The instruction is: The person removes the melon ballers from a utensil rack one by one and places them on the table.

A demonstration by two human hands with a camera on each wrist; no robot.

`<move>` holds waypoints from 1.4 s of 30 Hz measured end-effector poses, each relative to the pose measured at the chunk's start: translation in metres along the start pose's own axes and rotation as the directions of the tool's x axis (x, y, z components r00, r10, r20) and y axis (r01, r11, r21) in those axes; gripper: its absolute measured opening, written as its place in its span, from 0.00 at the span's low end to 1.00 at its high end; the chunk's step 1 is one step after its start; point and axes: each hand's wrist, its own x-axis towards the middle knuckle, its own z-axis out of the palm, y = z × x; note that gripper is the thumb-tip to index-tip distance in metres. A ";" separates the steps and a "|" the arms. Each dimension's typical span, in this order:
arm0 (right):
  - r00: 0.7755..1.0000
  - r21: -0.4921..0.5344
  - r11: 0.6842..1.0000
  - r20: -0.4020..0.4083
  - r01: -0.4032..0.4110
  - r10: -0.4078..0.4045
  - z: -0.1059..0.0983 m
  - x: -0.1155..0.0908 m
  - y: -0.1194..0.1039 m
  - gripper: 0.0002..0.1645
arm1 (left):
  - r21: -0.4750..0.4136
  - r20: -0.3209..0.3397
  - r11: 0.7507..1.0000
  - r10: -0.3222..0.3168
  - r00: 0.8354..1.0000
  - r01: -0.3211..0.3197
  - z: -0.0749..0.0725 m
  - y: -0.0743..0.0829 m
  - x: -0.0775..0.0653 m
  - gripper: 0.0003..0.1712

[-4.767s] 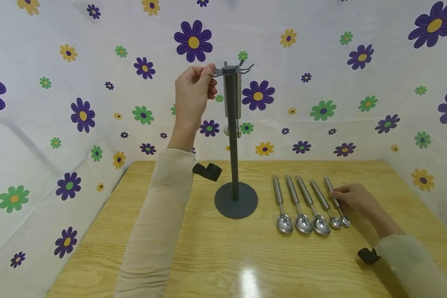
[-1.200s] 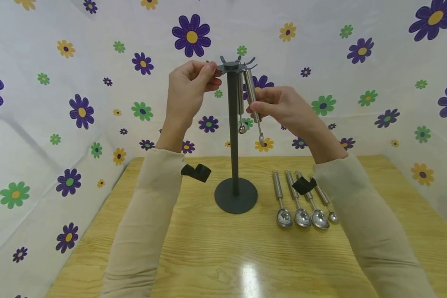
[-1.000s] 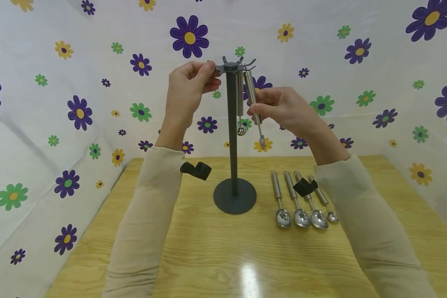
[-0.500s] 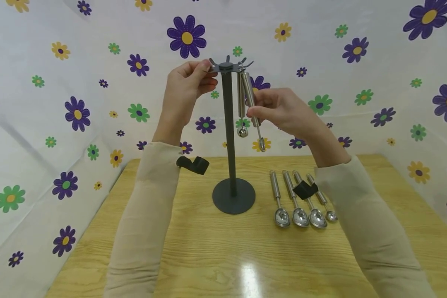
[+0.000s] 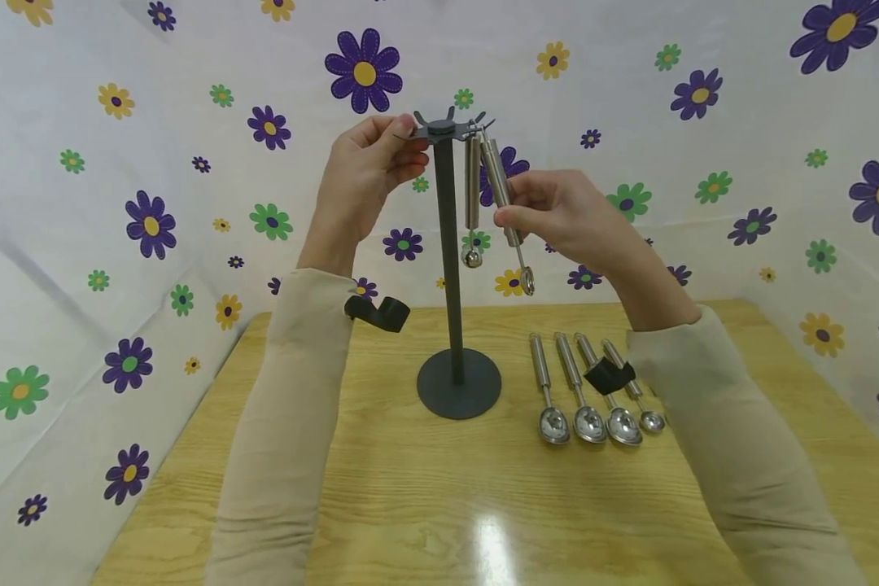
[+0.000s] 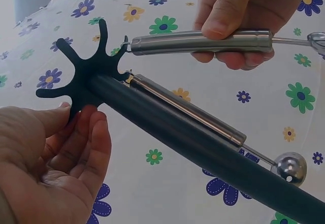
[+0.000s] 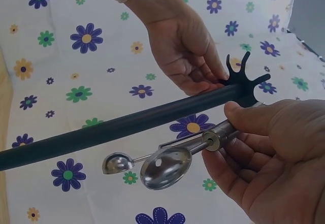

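In the head view a dark metal stand (image 5: 450, 277) with a spoked hook top stands on the table. My left hand (image 5: 369, 171) pinches one hook between thumb and fingers. My right hand (image 5: 575, 216) grips the handle of a steel melon baller (image 5: 498, 183) with a small oval bowl (image 7: 166, 168). Its handle loop meets a hook tip at the stand's right side; whether it sits fully over the hook I cannot tell. Another baller with a round bowl (image 6: 289, 169) hangs from the neighbouring hook, close beside the pole.
On the wooden table (image 5: 381, 488), right of the stand's round base (image 5: 459, 403), several steel scoops lie in a row, among them a large one (image 5: 554, 423) and a small one (image 5: 652, 421). My right sleeve partly covers the row. A flowered cloth (image 5: 278, 49) surrounds the table.
My right hand has lifted the rightmost melon baller from the table up to the hooks. The hook top has turned slightly, bringing the hanging baller out from behind the pole.
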 end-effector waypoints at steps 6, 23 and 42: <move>0.998 -0.057 0.998 -0.055 -0.017 0.014 -0.002 -0.001 0.000 0.14 | 0.007 -0.002 1.000 -0.018 1.000 0.018 -0.002 0.002 -0.001 0.06; 0.986 0.022 0.998 -0.154 -0.065 0.067 -0.020 -0.018 0.007 0.15 | 0.010 -0.003 1.000 -0.024 1.000 0.024 0.001 0.002 0.002 0.06; 0.943 0.003 0.946 -0.086 -0.324 0.323 -0.029 -0.076 0.077 0.24 | -0.002 0.000 0.999 -0.033 0.999 0.033 0.000 0.001 0.000 0.05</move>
